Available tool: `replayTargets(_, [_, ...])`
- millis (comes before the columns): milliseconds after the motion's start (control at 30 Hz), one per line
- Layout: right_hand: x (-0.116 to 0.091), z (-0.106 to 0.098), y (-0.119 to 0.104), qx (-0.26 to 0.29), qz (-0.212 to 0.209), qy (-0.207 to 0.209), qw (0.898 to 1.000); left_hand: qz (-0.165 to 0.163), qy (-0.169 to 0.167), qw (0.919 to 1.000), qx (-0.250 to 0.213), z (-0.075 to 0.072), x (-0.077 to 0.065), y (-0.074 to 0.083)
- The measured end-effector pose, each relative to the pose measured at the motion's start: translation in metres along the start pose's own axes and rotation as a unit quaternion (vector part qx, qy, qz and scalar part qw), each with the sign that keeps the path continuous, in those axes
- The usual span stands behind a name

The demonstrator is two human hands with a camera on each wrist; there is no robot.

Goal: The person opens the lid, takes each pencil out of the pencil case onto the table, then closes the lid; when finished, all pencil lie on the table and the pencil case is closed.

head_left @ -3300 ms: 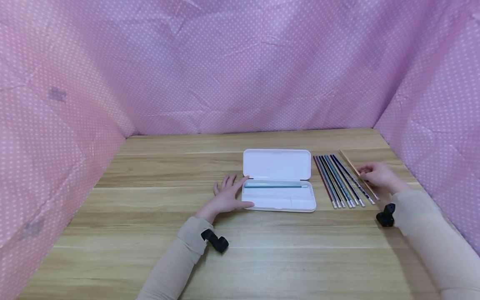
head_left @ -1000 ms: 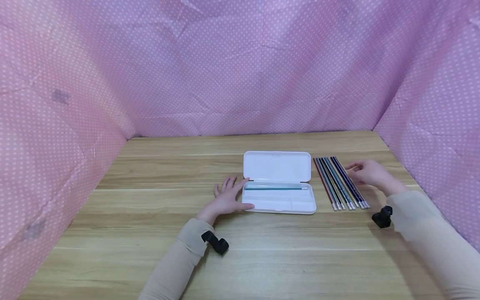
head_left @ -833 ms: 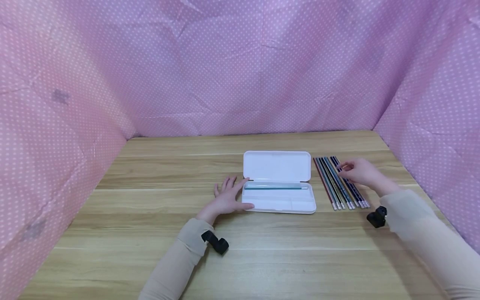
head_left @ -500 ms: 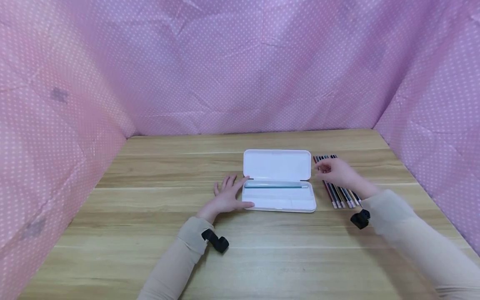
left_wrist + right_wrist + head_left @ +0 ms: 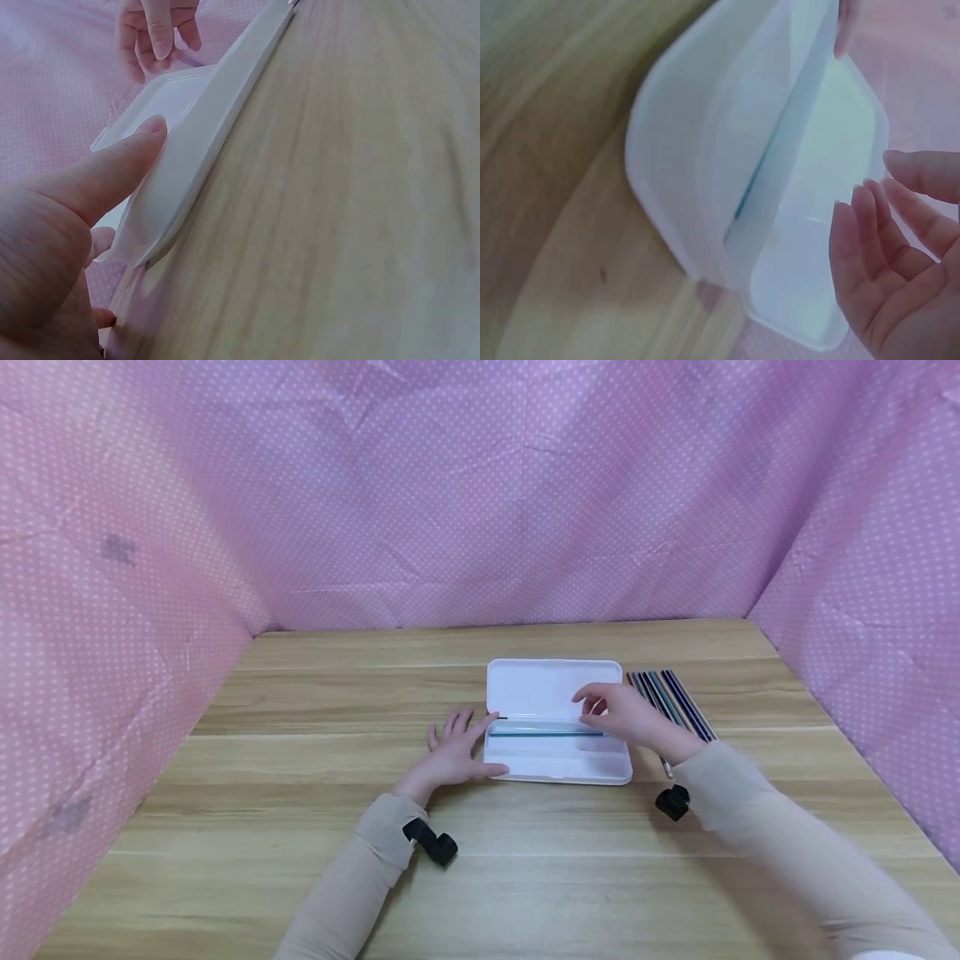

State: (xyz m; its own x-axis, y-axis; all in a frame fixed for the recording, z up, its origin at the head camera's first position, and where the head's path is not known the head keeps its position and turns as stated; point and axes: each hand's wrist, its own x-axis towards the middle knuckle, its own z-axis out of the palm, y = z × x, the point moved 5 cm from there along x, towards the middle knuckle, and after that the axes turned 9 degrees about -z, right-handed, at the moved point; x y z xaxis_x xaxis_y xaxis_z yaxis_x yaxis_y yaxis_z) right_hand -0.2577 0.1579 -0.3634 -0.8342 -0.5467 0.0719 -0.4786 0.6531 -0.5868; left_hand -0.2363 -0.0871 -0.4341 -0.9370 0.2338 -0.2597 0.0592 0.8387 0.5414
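A white pencil case (image 5: 555,768) lies with its lid (image 5: 528,685) folded back on the table. One teal pencil (image 5: 536,734) rests in its rear compartment. My left hand (image 5: 448,762) is at the case's left end, fingers spread; its thumb touches the front corner and its index finger reaches the hinge side. Above the right part of the case hovers my right hand (image 5: 618,714), its fingers loosely bent; the right wrist view shows nothing between thumb and fingertips. Several pencils (image 5: 678,703) lie side by side right of the case, partly hidden by my right wrist.
The wood-grain table (image 5: 337,677) reaches back to a pink dotted cloth (image 5: 450,493) that hangs behind and at both sides. Black wrist cameras (image 5: 431,842) are strapped on both sleeves.
A light wood pencil at the right was brought against the other pencils, and my right hand released it. That hand then moved left across the row to over the case. The left hand stayed.
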Motion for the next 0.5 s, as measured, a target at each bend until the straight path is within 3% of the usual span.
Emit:
replayTargets(267, [0.008, 0.024, -0.014, -0.022, -0.035, -0.030, 0.999, -0.003, -0.001, 1.0000, -0.001, -0.001, 0.000, 0.003])
replayTargets(500, [0.012, 0.035, -0.019, -0.035, -0.036, -0.060, 0.997, -0.006, -0.001, 1.0000, 0.003, -0.001, -0.001, 0.003])
